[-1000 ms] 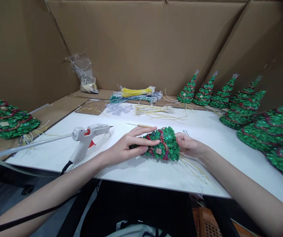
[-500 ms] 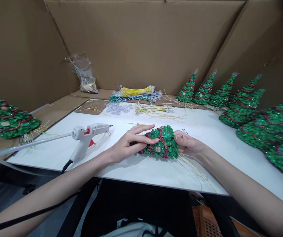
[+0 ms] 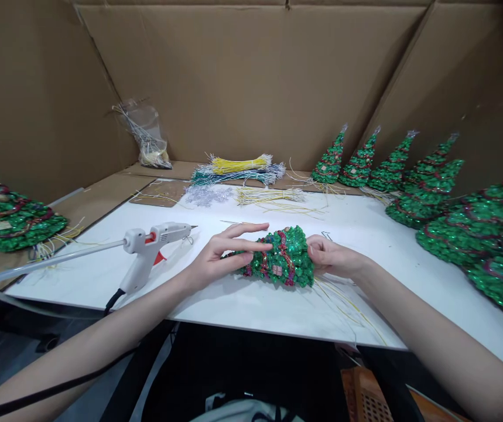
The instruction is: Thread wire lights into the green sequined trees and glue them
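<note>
Two hands grip our light, bristly sequin tree point(image 3: 283, 258) on the counter point(image 3: 242, 305): left hand point(image 3: 216, 258) pinching its tip, right hand point(image 3: 328, 257) closed around its base.

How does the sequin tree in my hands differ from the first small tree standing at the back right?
The held tree lies on its side on the white board; the back tree stands upright. The held tree is gripped by the left hand and right hand; the back tree is untouched. Both are green sequin cones with red garland and trailing wires.
</note>
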`<action>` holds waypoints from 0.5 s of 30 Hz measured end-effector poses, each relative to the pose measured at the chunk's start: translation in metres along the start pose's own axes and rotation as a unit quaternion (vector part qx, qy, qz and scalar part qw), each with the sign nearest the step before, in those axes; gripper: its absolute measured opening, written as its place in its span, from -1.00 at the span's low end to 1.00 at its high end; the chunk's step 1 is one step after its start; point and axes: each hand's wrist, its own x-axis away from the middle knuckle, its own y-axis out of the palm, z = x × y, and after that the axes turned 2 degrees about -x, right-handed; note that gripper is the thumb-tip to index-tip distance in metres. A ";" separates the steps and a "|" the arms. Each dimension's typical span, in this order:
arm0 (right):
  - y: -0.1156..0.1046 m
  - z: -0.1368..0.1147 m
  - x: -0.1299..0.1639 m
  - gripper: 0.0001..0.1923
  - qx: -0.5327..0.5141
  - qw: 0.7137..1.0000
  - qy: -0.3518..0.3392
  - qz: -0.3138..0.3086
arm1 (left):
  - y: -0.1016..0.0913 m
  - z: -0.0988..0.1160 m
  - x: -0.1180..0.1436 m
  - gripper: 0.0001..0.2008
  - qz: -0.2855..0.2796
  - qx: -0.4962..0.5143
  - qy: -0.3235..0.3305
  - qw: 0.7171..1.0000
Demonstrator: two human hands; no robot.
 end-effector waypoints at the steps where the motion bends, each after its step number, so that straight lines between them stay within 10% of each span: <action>1: 0.000 0.000 0.000 -0.43 0.002 1.000 0.002 0.003 | 0.000 0.000 0.000 -0.69 0.005 0.005 -0.003 1.000; 15: -0.004 -0.006 0.004 -0.43 0.070 0.998 0.007 0.002 | 0.001 -0.001 0.001 -0.69 0.001 -0.026 0.022 0.999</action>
